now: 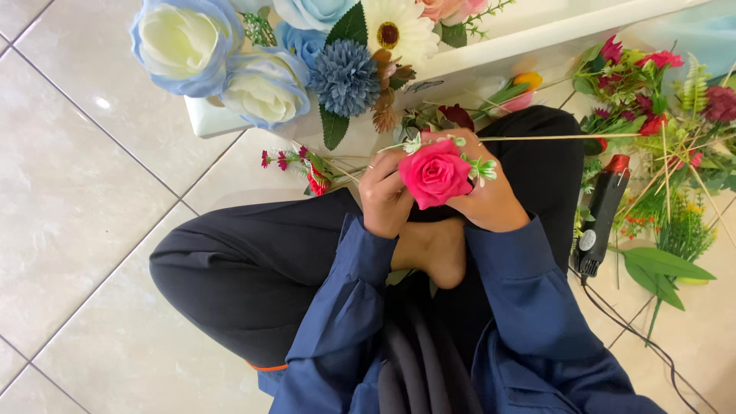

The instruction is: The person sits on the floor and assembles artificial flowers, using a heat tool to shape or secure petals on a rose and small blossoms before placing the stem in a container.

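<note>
Above the lap, both hands hold the pink artificial rose (435,174): left hand (383,195) and right hand (494,201) each clenched on it; best kept steady, fingers clear of petals

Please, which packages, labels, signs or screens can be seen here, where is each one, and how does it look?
Label: a small round pale sticker on the lower body of the black glue gun with a red tip, lying on the floor tiles to the right of the person's knee.
No packages, signs or screens show. Both hands, left hand and right hand, hold a pink rose.
</note>
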